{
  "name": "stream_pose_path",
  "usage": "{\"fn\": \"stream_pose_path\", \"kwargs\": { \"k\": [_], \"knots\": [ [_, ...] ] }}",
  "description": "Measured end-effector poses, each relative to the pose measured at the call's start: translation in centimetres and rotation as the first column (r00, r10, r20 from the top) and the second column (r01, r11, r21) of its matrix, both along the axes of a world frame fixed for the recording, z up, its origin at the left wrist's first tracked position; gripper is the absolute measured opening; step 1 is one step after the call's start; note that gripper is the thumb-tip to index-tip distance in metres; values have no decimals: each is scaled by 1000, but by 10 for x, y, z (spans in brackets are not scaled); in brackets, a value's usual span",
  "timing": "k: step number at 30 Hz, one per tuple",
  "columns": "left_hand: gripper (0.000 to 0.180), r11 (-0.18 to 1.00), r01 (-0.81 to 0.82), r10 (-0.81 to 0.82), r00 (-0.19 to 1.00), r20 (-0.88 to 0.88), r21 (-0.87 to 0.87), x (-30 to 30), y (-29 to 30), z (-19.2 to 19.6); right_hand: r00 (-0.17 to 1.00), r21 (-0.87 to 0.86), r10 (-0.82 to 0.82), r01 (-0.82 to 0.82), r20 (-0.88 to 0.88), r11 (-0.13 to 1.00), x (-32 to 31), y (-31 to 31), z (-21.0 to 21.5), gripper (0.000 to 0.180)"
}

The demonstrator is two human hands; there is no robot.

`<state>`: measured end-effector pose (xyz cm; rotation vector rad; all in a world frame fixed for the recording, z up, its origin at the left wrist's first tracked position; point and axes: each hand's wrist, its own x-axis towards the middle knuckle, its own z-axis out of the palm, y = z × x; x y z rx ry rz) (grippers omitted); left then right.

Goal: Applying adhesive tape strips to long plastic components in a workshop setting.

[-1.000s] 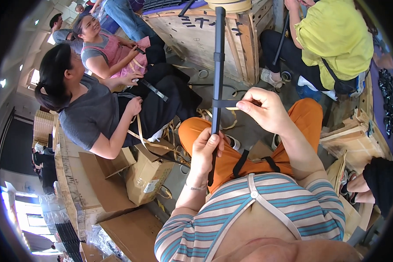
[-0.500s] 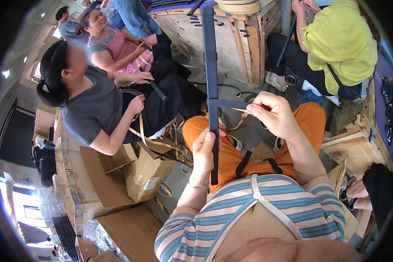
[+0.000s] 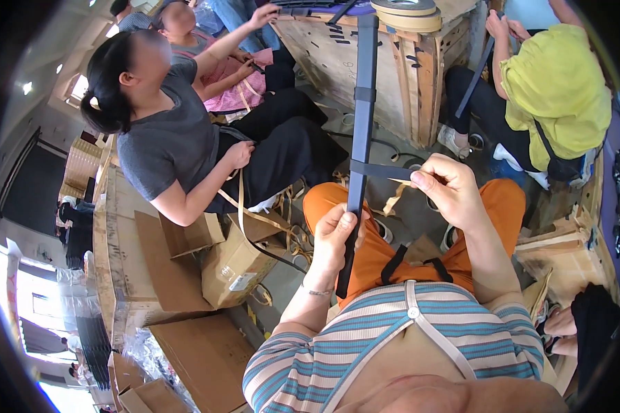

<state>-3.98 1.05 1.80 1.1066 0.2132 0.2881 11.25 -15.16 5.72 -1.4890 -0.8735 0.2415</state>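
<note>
Gripping the lower stretch of a dark bar [image 3: 361, 138], the left hand [image 3: 335, 234] has its fingers closed around it, and the bar slants out over the orange trousers [image 3: 492, 220] with its near end poking out below the fist. Up to the middle now: a dark strip [image 3: 384, 171] runs off sideways, its free end pinched between thumb and finger of the right hand [image 3: 450, 187], looking fairly taut. A tan ribbon [image 3: 393, 202] dangles just below, probably backing part-peeled. And the score? Farther along, one band [image 3: 365, 94] sits snug around the bar, finished by the look of it; this second seems half made, its tail left to lay down. Whether it's stuck on the hidden side, can't tell. Beyond, a wooden crate [image 3: 355, 65] bears pale rolls [image 3: 410, 23], while a co-worker in a yellow top [image 3: 558, 89] handles a similar dark length [image 3: 472, 86].
</note>
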Motion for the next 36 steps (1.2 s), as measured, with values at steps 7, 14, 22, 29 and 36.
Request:
{"fn": "stream_pose_path", "kwargs": {
  "k": [7, 14, 22, 29, 36],
  "knots": [
    [30, 944, 276, -249, 956, 156, -181, 4, 7, 6, 1000, 8, -22, 22, 21, 1000, 0, -4, 2, 18],
    [37, 829, 423, -343, 901, 264, -365, 1, 11, 7, 999, 31, -41, 40, 29, 999, 1, -13, -1, 20],
    [41, 822, 437, -361, 896, 259, -366, -4, 13, 1, 994, 90, -63, 55, 88, 994, -1, -14, -6, 22],
    [44, 655, 588, -418, 805, 421, -475, -7, 11, -5, 997, 62, -46, 43, 54, 997, -4, -6, -11, 21],
    [46, 832, 441, -390, 896, 211, -335, -7, 7, -2, 982, -44, -46, 55, 182, 998, -2, 9, -10, 12]
  ]
}}
